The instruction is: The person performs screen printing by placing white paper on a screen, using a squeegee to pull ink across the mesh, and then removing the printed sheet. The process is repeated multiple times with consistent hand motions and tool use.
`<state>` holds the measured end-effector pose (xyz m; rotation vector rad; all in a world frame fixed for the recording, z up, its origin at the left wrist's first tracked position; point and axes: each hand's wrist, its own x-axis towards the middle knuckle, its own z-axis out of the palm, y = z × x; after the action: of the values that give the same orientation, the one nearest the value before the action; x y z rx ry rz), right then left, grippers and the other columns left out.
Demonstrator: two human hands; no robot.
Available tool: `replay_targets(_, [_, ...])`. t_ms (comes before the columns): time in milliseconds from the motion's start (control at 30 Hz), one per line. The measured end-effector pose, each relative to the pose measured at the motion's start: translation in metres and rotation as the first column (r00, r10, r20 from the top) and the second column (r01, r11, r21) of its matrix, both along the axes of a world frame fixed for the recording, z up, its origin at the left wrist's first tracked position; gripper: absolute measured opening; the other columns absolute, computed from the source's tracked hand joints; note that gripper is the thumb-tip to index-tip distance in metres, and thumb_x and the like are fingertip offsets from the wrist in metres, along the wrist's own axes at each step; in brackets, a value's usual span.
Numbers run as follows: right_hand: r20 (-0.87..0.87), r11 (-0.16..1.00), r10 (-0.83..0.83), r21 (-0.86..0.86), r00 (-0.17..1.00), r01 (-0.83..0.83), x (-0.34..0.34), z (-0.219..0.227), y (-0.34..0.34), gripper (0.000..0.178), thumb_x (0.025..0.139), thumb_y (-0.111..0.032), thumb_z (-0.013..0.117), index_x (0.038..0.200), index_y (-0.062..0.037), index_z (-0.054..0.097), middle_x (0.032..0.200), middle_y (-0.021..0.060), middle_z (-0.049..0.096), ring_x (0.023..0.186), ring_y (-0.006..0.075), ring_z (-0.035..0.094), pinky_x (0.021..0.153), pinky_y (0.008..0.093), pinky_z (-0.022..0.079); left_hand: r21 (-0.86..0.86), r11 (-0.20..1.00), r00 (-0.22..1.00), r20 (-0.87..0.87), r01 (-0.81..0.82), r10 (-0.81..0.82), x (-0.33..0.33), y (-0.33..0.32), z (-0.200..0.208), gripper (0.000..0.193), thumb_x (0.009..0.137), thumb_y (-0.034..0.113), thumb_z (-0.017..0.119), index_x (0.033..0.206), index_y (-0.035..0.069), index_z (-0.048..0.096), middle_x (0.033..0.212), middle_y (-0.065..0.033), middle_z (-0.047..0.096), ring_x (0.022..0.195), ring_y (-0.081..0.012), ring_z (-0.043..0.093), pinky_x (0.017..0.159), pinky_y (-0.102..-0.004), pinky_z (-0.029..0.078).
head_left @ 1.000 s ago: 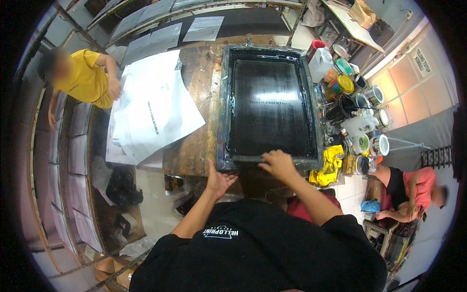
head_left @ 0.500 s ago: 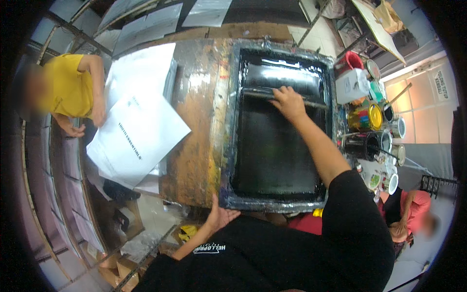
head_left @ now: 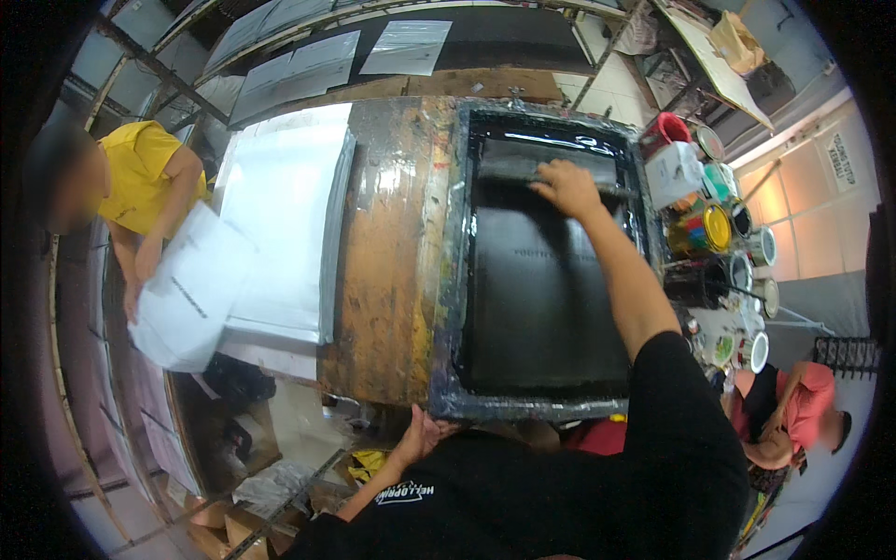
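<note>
A dark-framed printing screen [head_left: 452, 280] lies on a stained wooden table [head_left: 387, 308], its mesh black and wet. Near its far end my right hand [head_left: 567, 187] is closed round a squeegee [head_left: 611, 192], which lies crosswise over the mesh. Faint dark lettering shows on the mesh below it. My left hand [head_left: 425, 437] is by the screen's near left corner, fingers partly apart, with nothing visible in it. On the table's left stands a stack of white sheets [head_left: 285, 215]. A co-worker in yellow [head_left: 149, 177] holds a printed white sheet [head_left: 191, 289] beside the stack.
Ink tins and tubs, among them a yellow tin [head_left: 705, 229] and a white jug [head_left: 674, 175], crowd the screen's right side. Another person in a pink top [head_left: 805, 392] is at the lower right. Racks [head_left: 89, 308] stand on the left; sheets [head_left: 406, 47] lie beyond the table.
The co-worker has drawn the printed sheet leftward off the stack, and it now bends. My right hand and the squeegee have shifted slightly toward the screen's far end. The view has tilted a little.
</note>
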<state>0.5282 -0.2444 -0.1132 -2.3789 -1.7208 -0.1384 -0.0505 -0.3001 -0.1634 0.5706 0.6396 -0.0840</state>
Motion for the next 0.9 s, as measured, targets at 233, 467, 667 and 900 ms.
replay_targets(233, [-0.134, 0.986, -0.047, -0.166, 0.990, 0.025, -0.217, 0.077, -0.156, 0.041, 0.091, -0.045, 0.070, 0.105, -0.0084, 0.058, 0.091, 0.0138, 0.068, 0.089, 0.0351, 0.070, 0.071, 0.0498, 0.058, 0.156, 0.984, 0.993, -0.074, -0.084, 0.096, 0.038, 0.000, 0.077, 0.099, 0.091, 0.089, 0.017, 0.127, 0.007, 0.061, 0.115, -0.0104, 0.068, 0.108, -0.0269, 0.062, 0.102, -0.0444, 0.043])
replay_targets(467, [0.077, 0.985, 0.013, 0.171, 0.997, -0.026, -0.276, 0.240, -0.179, 0.031, 0.085, -0.031, 0.070, 0.097, -0.0054, 0.056, 0.090, 0.0129, 0.057, 0.091, 0.0341, 0.058, 0.081, 0.0477, 0.047, 0.136, 0.954, 0.791, 0.597, -0.266, 0.135, 0.066, 0.028, 0.183, 0.120, 0.086, 0.092, 0.012, 0.150, -0.004, 0.041, 0.147, -0.0336, 0.049, 0.140, -0.0407, 0.047, 0.120, -0.0542, 0.029])
replay_targets(667, [0.304, 0.918, -0.134, 0.397, 0.943, 0.002, -0.230, 0.297, -0.134, 0.033, 0.091, -0.034, 0.062, 0.103, -0.0043, 0.068, 0.090, 0.0123, 0.067, 0.094, 0.0312, 0.065, 0.090, 0.0490, 0.042, 0.988, -0.136, 0.967, 0.035, -0.072, -0.254, 0.150, 0.018, 0.148, 0.099, 0.096, 0.081, 0.027, 0.162, 0.007, 0.027, 0.164, -0.0330, 0.019, 0.156, -0.0430, 0.014, 0.120, -0.0691, 0.007])
replay_targets(900, [0.276, 0.875, -0.105, 0.482, 0.955, -0.043, -0.193, 0.351, -0.096, 0.036, 0.091, -0.034, 0.056, 0.093, -0.0009, 0.068, 0.086, 0.0237, 0.068, 0.084, 0.0418, 0.066, 0.082, 0.0497, 0.048, 0.724, -0.508, 0.835, -0.550, 0.467, -0.015, 0.132, -0.045, -0.002, 0.113, 0.086, 0.089, 0.034, 0.164, 0.008, 0.021, 0.166, -0.0362, 0.004, 0.155, -0.0503, -0.003, 0.112, -0.0757, -0.016])
